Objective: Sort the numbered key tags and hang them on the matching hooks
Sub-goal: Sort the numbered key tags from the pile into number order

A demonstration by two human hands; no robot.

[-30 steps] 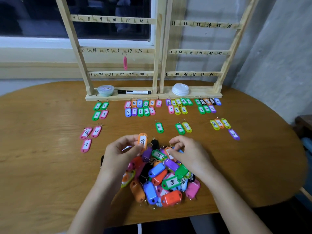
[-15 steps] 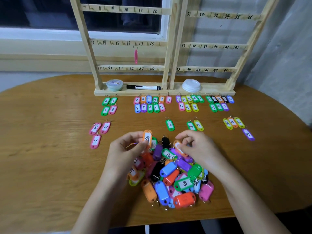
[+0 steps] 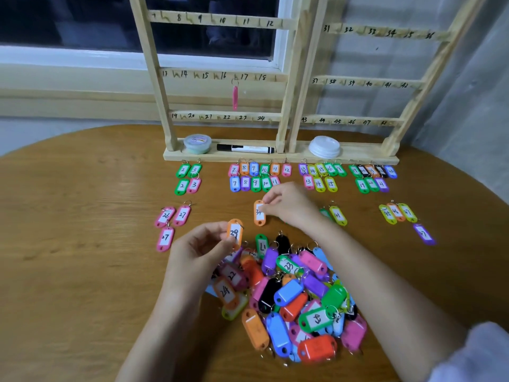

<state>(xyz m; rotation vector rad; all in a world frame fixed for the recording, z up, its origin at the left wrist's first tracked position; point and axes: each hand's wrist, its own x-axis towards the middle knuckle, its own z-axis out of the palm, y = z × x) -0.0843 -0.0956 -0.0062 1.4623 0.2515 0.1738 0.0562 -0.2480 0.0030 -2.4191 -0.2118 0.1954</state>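
We find sorting under way; left hand pinches orange tag 29 at the edge of the pile; right hand pinches a second orange tag low over the counter; we judge both need laying by number.

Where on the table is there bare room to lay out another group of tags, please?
Bare wood lies left of the pink 26 and 27 tags, toward the table edge, and at far right beyond the lone purple tag. Crowded: the tag rows along the rack base and the loose pile.

Even indoor light (edges warped)
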